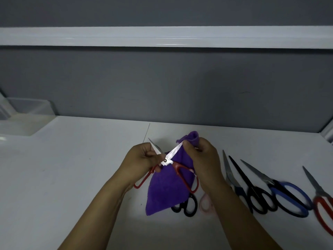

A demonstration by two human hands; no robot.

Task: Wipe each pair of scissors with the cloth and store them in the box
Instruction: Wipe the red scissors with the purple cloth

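Observation:
My left hand (139,159) holds a pair of red-handled scissors (167,160) near the pivot, above the white table, blades spread open. My right hand (201,159) grips a purple cloth (164,192) and pinches it around the tip of the right blade. The cloth hangs down behind the red handles. A clear plastic box (27,112) stands at the far left of the table.
Several scissors lie in a row on the table to the right: a dark-handled pair (232,179), a black pair (252,192), a blue-handled pair (286,197), a red-handled pair (322,201). Black handles (187,207) and pink handles (205,204) show under my right forearm. A grey wall rises behind.

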